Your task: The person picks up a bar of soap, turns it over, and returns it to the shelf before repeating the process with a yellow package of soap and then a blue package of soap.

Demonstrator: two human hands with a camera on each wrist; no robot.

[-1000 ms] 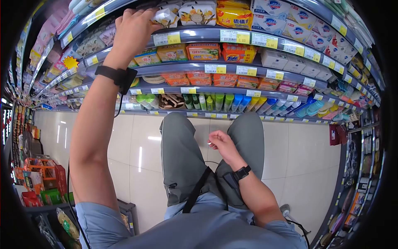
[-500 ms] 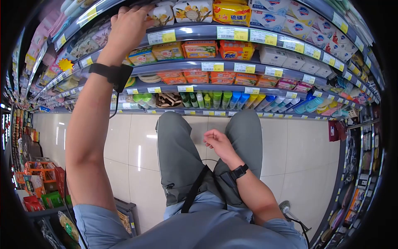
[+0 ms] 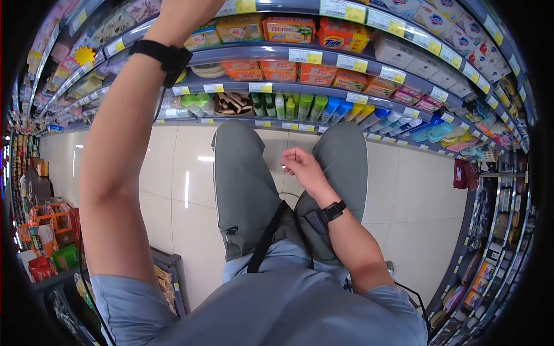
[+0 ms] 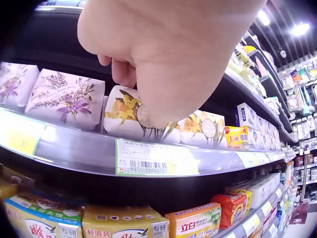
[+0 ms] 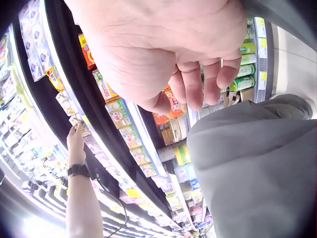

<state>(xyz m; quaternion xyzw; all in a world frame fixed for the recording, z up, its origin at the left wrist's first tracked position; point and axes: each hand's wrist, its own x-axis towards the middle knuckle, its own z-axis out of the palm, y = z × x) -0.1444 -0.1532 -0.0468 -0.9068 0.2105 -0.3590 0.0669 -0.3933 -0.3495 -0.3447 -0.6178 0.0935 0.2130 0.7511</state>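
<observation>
In the left wrist view, my left hand is at a white soap box printed with yellow flowers. Its thumb lies across the front and its curled fingers reach over the top edge, gripping the box, which stands on the shelf. A matching box sits just to the right, and lavender-printed soap boxes stand to the left. Only the wrist end of this hand shows at the top of the head view. My right hand hangs above the thighs, fingers loosely curled with nothing in them.
Below the shelf edge are packs of laundry soap, an orange Tide pack and several upright tubes. White soap boxes fill the right of the upper shelf. A dark rack stands low on the left.
The head view has tilted down, so the shelves sit higher and the left hand is mostly out of frame. The right hand keeps its loose pose.
</observation>
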